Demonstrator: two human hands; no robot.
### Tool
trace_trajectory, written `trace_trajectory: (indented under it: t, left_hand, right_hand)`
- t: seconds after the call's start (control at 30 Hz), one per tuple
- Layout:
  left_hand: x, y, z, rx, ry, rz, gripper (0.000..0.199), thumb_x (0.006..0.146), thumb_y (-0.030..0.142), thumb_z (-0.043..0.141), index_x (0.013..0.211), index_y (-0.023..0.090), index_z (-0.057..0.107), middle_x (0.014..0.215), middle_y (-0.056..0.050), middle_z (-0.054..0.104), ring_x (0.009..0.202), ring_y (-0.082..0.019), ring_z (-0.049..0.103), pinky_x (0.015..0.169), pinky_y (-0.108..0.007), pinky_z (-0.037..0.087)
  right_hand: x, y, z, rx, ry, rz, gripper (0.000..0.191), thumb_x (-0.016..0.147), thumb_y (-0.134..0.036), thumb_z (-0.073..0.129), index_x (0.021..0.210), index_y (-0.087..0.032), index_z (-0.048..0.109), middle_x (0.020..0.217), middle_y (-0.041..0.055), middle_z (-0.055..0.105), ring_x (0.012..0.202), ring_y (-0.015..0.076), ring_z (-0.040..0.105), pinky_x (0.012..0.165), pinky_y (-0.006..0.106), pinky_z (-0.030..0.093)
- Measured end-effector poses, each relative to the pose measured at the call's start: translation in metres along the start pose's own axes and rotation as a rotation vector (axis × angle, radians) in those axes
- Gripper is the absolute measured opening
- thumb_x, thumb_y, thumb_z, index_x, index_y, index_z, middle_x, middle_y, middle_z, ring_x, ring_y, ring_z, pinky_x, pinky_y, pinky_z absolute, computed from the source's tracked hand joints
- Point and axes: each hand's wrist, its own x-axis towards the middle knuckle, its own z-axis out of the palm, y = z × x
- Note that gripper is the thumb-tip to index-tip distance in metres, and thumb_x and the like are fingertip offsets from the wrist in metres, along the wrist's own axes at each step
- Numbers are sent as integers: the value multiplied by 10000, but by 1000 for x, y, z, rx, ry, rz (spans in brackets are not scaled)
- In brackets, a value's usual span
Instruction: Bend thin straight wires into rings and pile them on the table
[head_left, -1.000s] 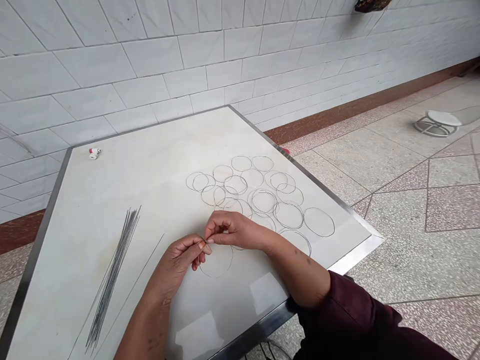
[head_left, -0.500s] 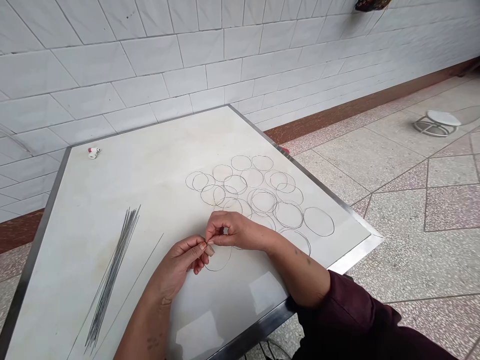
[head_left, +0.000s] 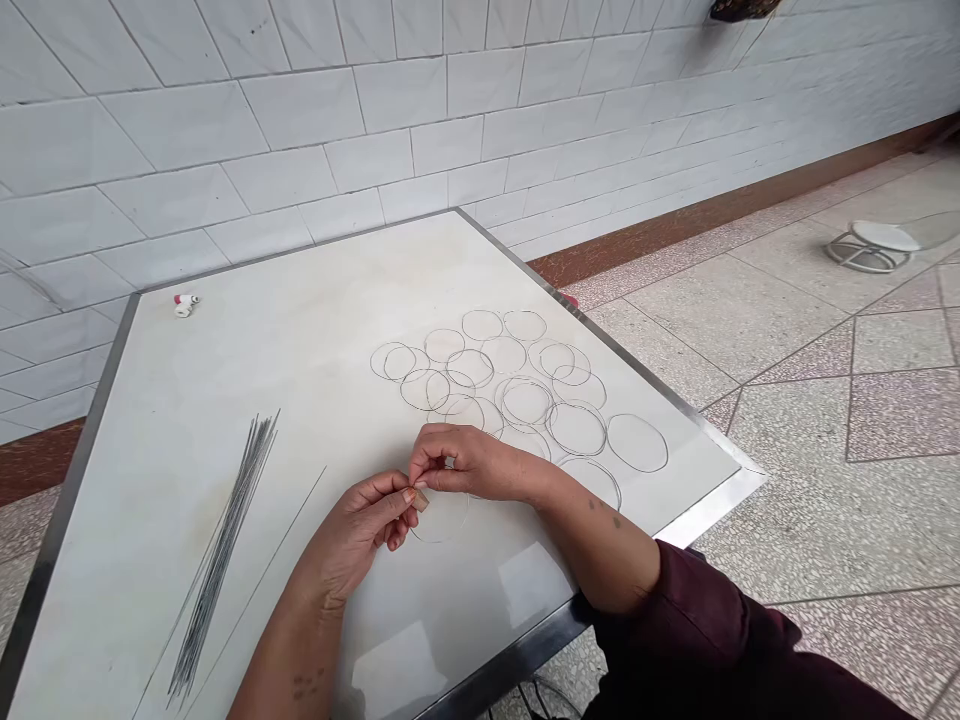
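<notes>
at the bottom edge of the frame, right of centre, a dark maroon sleeve (head_left: 720,620) covers the upper part of the right arm, and some dark cables (head_left: 536,693) show under the table's near edge. just below the middle of the frame the two hands meet at their fingertips. the left hand (head_left: 371,515) pinches a thin wire loop (head_left: 435,542) between thumb and forefinger, its other fingers curled under; the right hand (head_left: 472,460) comes in from the right and grips the wire at the same spot with thumb and fingertips. the loop's lower arc shows just below the hands, over the white table (head_left: 315,350); the fingers hide its ends. a small tan piece (head_left: 422,499) sits at the left fingertips, too small to make out.

in the lower left a bundle of straight wires (head_left: 223,560) lies slanted, with a single wire (head_left: 262,580) apart from it, nearer the left arm. beyond the right hand, right of centre, many wire rings (head_left: 550,422) lie flat, several overlapping. at the table's far left corner are small white and red pieces (head_left: 184,305). farther off, at the right, a round stool (head_left: 886,236) stands on the speckled floor (head_left: 787,500), and a white tiled wall (head_left: 405,100) fills the top.
</notes>
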Motion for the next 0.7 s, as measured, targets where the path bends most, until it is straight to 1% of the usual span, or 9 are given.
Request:
trace_trajectory:
  t: [0.2, 0.33, 0.43, 0.53, 0.6, 0.7]
  left_hand:
    - [1, 1, 0, -17, 6, 7, 208, 787, 383, 759, 796, 179, 725, 767, -32, 630, 658, -120, 487, 561, -247, 342]
    - [1, 1, 0, 12, 2, -4, 216, 780, 389, 770, 775, 178, 724, 726, -24, 622, 642, -116, 482, 562, -246, 341]
    - [1, 1, 1, -15, 12, 0, 195, 762, 371, 784, 754, 187, 718, 725, -24, 630, 647, -123, 495, 559, -247, 343]
    - [2, -1, 0, -94, 66, 38, 167, 749, 342, 793, 730, 197, 714, 756, -22, 636, 674, -128, 511, 575, -245, 362]
    - [2, -2, 0, -154, 92, 70, 137, 758, 319, 784, 733, 203, 718, 755, -12, 623, 684, -124, 506, 610, -246, 387]
    - [2, -3, 1, -213, 58, 133, 108, 783, 282, 760, 724, 201, 718, 758, -7, 599, 723, -128, 498, 673, -247, 414]
  right_hand:
    - [-1, 0, 0, -26, -12, -31, 100, 889, -115, 615, 881, -199, 668, 898, -3, 597, 851, 116, 591, 725, 215, 473]
    - [0, 4, 1, 6, 18, -21, 72, 901, -160, 636, 881, -208, 687, 900, -5, 595, 819, 109, 600, 725, 222, 489]
    - [1, 9, 4, 58, 92, -29, 26, 879, -226, 702, 902, -216, 698, 901, -3, 586, 804, 114, 598, 710, 230, 504]
    - [2, 16, 6, 58, 207, -57, 133, 820, -251, 778, 918, -216, 695, 920, 0, 568, 769, 111, 583, 685, 238, 513]
    - [3, 19, 8, 22, 267, -86, 104, 839, -233, 758, 924, -220, 700, 934, 7, 570, 776, 113, 578, 697, 246, 517]
    - [4, 21, 10, -37, 329, -123, 49, 888, -200, 697, 920, -231, 717, 905, 13, 583, 803, 125, 573, 707, 251, 511]
